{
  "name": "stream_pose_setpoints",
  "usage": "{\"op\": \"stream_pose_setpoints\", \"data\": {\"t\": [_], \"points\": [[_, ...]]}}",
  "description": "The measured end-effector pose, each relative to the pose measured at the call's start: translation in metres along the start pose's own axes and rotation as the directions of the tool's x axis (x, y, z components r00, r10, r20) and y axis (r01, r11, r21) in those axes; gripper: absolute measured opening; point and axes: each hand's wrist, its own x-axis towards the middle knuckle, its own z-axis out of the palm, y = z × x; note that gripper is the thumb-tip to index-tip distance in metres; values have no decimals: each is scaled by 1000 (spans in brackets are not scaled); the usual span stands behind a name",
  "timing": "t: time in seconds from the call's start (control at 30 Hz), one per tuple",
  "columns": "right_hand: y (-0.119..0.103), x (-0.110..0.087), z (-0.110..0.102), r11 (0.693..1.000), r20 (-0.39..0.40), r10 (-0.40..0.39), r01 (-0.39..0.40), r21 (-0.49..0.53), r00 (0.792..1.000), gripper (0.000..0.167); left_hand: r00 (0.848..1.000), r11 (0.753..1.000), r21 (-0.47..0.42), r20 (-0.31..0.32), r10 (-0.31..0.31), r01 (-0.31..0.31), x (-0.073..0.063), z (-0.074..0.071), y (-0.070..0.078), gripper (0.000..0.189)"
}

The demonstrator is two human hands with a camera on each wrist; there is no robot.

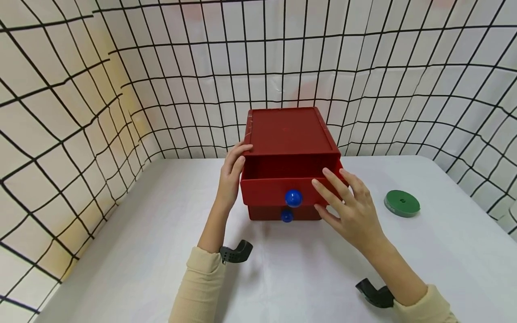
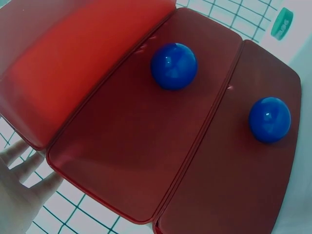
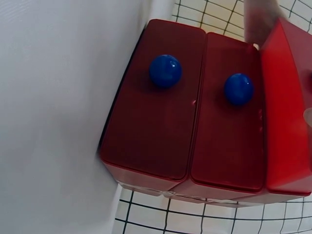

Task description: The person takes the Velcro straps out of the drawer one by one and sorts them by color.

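A red plastic cabinet (image 1: 291, 130) with drawers stands on the table, its top drawer (image 1: 264, 190) pulled part way out. That drawer's front carries a blue round knob (image 1: 293, 198). Two lower drawers, pushed in, show blue knobs (image 2: 269, 120) in the wrist views. Against the cabinet's left side rests my left hand (image 1: 231, 177), its fingertips at the upper front edge. My right hand (image 1: 355, 208) is at the right of the drawer front, fingers spread and fairly straight; whether they touch the drawer I cannot tell. Nothing is visible inside the drawer.
To the right of the cabinet a green round disc (image 1: 401, 203) lies on the white table (image 1: 161, 251). White walls with a black grid (image 1: 194, 80) enclose the table at the back and sides. Black straps (image 1: 236, 252) hang at both wrists.
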Motion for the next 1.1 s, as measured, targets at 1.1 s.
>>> {"op": "stream_pose_setpoints", "data": {"t": [1.1], "points": [[19,11,23,996,89,90,-89,-11,992,48,1000,999,-15,9,29,-29,5,-3,-20,36]]}}
